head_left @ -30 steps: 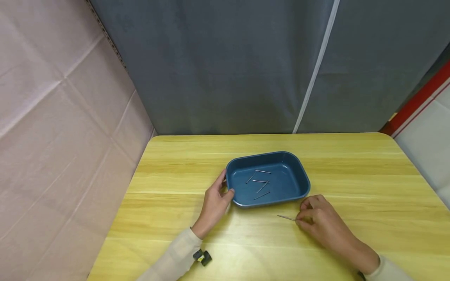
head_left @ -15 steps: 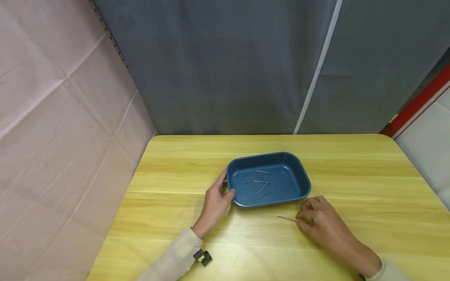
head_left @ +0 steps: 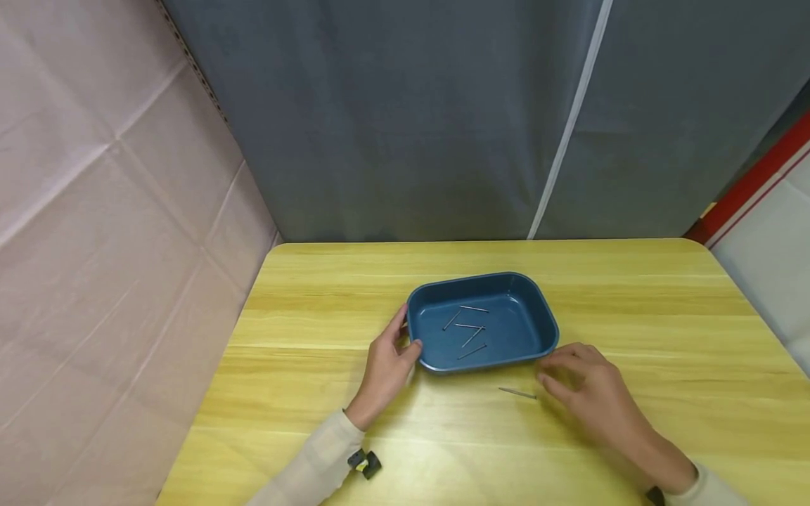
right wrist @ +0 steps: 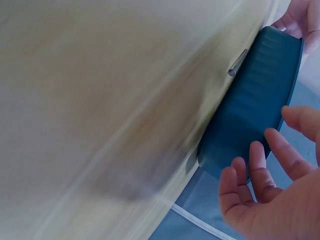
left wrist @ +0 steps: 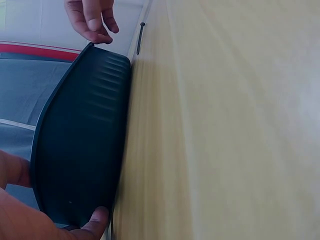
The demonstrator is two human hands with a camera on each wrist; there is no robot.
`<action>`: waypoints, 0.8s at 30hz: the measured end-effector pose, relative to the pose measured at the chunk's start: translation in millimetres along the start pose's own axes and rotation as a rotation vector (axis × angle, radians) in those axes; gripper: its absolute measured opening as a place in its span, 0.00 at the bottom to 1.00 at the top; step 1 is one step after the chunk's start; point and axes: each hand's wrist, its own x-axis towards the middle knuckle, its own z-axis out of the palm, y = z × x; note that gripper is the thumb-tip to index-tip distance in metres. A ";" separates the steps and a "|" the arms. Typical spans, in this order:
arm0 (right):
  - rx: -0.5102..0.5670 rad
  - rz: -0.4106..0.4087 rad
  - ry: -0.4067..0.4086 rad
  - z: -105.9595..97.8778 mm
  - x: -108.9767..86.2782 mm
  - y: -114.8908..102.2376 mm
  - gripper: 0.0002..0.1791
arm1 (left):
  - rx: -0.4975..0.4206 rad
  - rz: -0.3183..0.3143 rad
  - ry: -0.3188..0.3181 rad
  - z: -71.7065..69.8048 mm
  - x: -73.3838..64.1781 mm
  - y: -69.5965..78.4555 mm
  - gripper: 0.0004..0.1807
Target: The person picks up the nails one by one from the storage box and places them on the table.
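A blue rectangular tray (head_left: 487, 362) stands on the table with several nails (head_left: 471, 326) scattered on its floor. My left hand (head_left: 387, 362) grips the tray's left end, the thumb against its near corner and the fingers round the side, as the left wrist view also shows. A single nail (head_left: 517, 393) lies on the wood in front of the tray; in the right wrist view this nail (right wrist: 238, 64) is beside the tray wall. My right hand (head_left: 591, 390) is close to the tray's near right corner, its fingers loosely bent and apart, holding nothing.
The pale wooden table (head_left: 316, 295) runs back to a grey curtain (head_left: 405, 140). A light cloth wall (head_left: 114, 246) stands at the left, a red-edged white panel (head_left: 778, 176) at the right. A small black device (head_left: 365, 464) is on the left sleeve.
My right hand has let go of the nail, which stays on the table, and its fingers have spread and shifted slightly right. The left hand and tray have not moved.
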 end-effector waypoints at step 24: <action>-0.007 0.010 0.090 -6.9 34.0 -2.3 0.12 | 0.009 -0.008 0.008 -0.2 3.5 1.4 0.41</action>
